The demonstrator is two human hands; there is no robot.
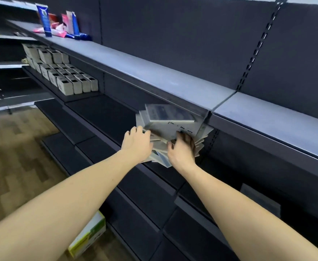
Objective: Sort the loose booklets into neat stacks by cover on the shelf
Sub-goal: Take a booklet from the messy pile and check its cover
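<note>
From the head camera, both bare forearms reach forward to a loose, fanned heap of pale grey and white paper booklets (170, 129) lying on a dark grey metal shelf (105, 113), tucked under the front lip of the lighter grey shelf board above (154, 72). The left hand (136, 143) is at the heap's left edge, its fingers curled over the booklet edges and gripping them. The right hand (182, 148) holds the heap from the near right side, fingers hooked up over the front of the upper booklets and thumb out toward the left hand. Between the two hands, booklets splay at differing angles; the topmost one, just beyond the right fingertips, bears dark printed letters, and a thicker booklet with a bluish cover lies on top behind it. Below the right wrist, a blue-patterned cover pokes out.

Far to the left of the left hand, cream cardboard boxes (67, 81) stand in rows on the same shelf level. Above them, on the upper board, stand blue and pink plastic tubes (60, 23). Beneath the left forearm, a green and white carton (90, 234) sits on the wood-patterned floor (13, 147).
</note>
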